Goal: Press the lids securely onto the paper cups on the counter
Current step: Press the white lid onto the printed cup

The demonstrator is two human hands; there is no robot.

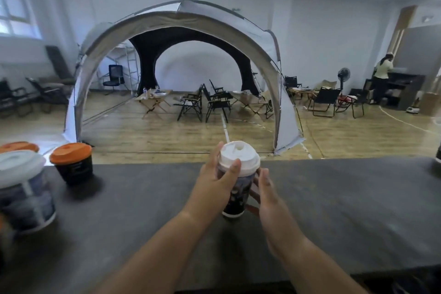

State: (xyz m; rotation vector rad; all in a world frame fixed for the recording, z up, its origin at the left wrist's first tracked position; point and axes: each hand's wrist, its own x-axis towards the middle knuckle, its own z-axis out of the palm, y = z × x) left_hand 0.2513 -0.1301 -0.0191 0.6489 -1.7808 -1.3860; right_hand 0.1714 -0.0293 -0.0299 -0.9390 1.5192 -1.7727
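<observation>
Four lidded cups show on the dark counter [143, 210]. At far left stands a large cup [23, 200] under a pale lid, with a further orange lid [19, 147] partly hidden behind it. Just right of these is a black cup [74, 169] capped in orange, apparently seated level. No hand is on any of these. At centre, the printed cup [237, 196] stands upright on the counter with its white lid [238, 154] on top. The left hand [214, 186] wraps the upper wall, fingers curled behind it, and its thumb [235, 167] lies against the lid's rim. The right hand [268, 191] is at the cup's right side, flat, fingers straight and holding nothing; whether it touches the wall cannot be told. Whether the lid is snapped home all round cannot be told either. In my judgement the cup is light and thin-walled and would buckle under a hard squeeze, so it is best gripped just under the rolled lip, where it is stiffest. The lid is likely thin, springy plastic, so pressure belongs on its outer ring. At the right edge, a dark object [438, 154] is cut off and cannot be identified.
</observation>
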